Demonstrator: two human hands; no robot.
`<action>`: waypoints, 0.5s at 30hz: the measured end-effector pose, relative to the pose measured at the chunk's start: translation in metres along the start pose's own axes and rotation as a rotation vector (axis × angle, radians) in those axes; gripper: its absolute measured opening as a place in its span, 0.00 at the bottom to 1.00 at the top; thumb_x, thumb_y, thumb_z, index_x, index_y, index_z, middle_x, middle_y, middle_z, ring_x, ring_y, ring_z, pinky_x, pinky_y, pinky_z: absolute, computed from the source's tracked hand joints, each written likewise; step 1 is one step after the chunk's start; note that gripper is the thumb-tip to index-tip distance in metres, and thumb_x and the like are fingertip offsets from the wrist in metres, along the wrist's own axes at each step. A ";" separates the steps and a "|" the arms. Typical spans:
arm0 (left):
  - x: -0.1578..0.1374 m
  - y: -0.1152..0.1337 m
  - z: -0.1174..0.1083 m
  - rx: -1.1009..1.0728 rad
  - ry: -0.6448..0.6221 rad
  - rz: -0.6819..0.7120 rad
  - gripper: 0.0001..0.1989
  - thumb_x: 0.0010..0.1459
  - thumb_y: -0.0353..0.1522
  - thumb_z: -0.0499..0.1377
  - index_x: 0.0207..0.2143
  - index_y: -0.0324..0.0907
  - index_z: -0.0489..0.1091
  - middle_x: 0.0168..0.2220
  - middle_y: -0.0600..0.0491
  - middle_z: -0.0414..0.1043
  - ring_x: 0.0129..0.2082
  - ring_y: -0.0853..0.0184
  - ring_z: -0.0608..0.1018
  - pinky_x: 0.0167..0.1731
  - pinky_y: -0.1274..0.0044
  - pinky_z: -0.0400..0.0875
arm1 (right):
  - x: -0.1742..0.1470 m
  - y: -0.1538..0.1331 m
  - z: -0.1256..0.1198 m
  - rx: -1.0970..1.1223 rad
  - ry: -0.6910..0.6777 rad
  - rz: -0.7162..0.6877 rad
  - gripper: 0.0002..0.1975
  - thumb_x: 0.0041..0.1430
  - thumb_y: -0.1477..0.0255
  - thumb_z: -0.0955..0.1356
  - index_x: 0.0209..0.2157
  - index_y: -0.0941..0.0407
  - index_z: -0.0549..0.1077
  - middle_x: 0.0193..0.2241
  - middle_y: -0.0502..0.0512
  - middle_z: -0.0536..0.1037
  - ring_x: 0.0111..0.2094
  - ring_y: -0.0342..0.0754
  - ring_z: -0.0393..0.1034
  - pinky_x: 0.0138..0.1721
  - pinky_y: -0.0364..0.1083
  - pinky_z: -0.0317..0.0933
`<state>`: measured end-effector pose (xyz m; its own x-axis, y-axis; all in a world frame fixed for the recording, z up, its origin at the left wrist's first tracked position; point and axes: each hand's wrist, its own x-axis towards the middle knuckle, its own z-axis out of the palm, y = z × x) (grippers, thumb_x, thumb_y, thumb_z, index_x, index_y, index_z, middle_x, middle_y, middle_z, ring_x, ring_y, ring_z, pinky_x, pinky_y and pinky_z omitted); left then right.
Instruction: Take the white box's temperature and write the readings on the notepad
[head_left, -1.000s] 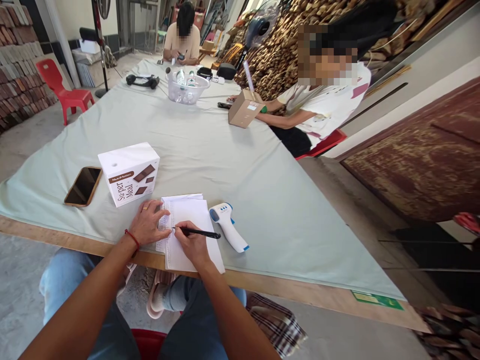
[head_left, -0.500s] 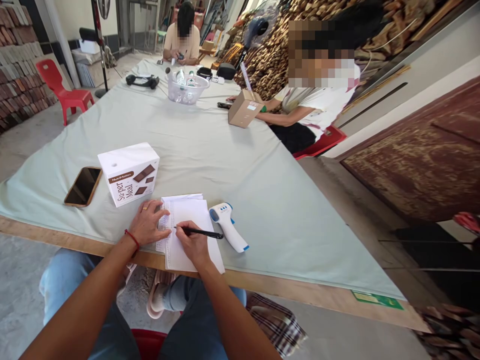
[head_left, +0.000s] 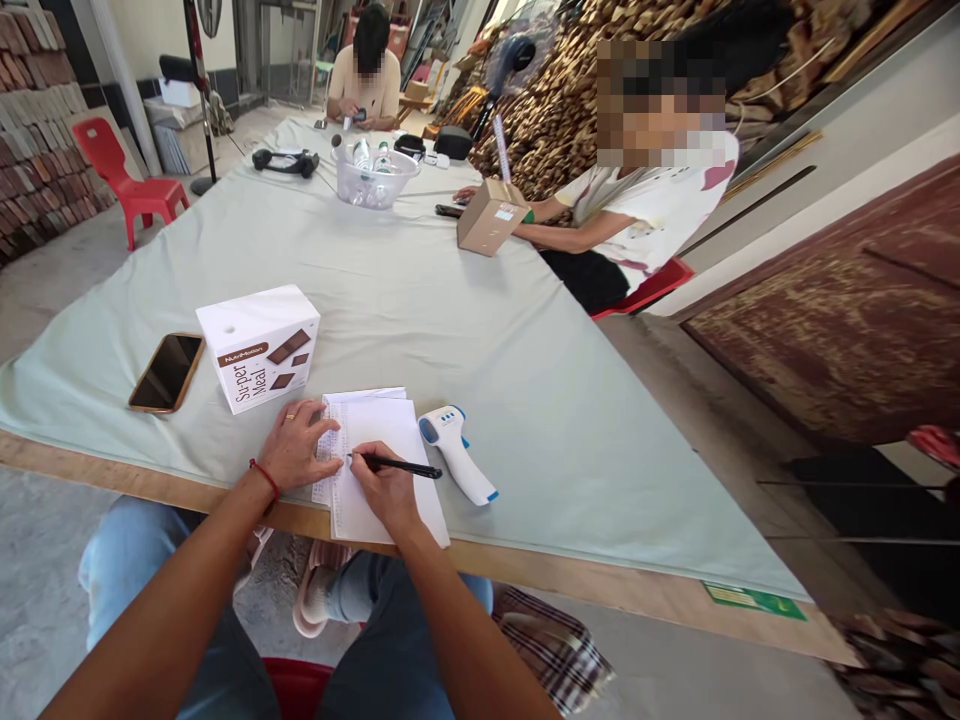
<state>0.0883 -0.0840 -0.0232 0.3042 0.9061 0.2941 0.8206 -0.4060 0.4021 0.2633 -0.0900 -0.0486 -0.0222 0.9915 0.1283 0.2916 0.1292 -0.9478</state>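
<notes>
A black pen (head_left: 412, 467) is pinched between the thumb and closed fingers of the right hand (head_left: 386, 487), its tip directed at the left side of a white sheet of paper (head_left: 386, 425), where small rows of writing are seen. The left hand (head_left: 294, 447) is laid palm down, its thumb and fingers spread well apart and slightly bent; the paper's left edge is touched by the thumb and forefinger, and nothing is gripped. The paper is placed at the near edge of a cloth-covered table (head_left: 540, 400), between a white box (head_left: 259, 350), set farther left, and a handheld thermometer (head_left: 459, 455), just to the right.
</notes>
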 end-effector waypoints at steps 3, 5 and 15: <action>0.000 0.000 0.000 -0.002 0.000 0.001 0.22 0.46 0.38 0.67 0.45 0.44 0.72 0.53 0.45 0.65 0.57 0.52 0.64 0.60 0.60 0.54 | -0.001 -0.001 0.000 0.007 -0.007 -0.004 0.08 0.48 0.64 0.65 0.24 0.54 0.71 0.20 0.49 0.74 0.23 0.46 0.68 0.29 0.46 0.62; 0.000 0.000 0.000 -0.005 0.001 0.004 0.22 0.46 0.38 0.67 0.45 0.45 0.72 0.53 0.45 0.65 0.57 0.52 0.64 0.60 0.60 0.55 | -0.001 -0.001 -0.001 0.011 -0.007 -0.007 0.08 0.48 0.65 0.65 0.24 0.54 0.71 0.20 0.49 0.74 0.23 0.46 0.68 0.30 0.46 0.62; 0.000 0.000 -0.001 0.008 -0.004 -0.005 0.22 0.46 0.38 0.67 0.45 0.44 0.72 0.54 0.45 0.65 0.58 0.52 0.64 0.60 0.60 0.55 | 0.000 -0.006 -0.002 0.041 0.043 0.022 0.09 0.46 0.64 0.64 0.23 0.54 0.71 0.21 0.50 0.75 0.25 0.48 0.69 0.31 0.47 0.64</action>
<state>0.0882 -0.0842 -0.0226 0.3022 0.9084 0.2889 0.8258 -0.4009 0.3966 0.2629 -0.0906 -0.0423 0.0253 0.9925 0.1192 0.2523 0.1090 -0.9615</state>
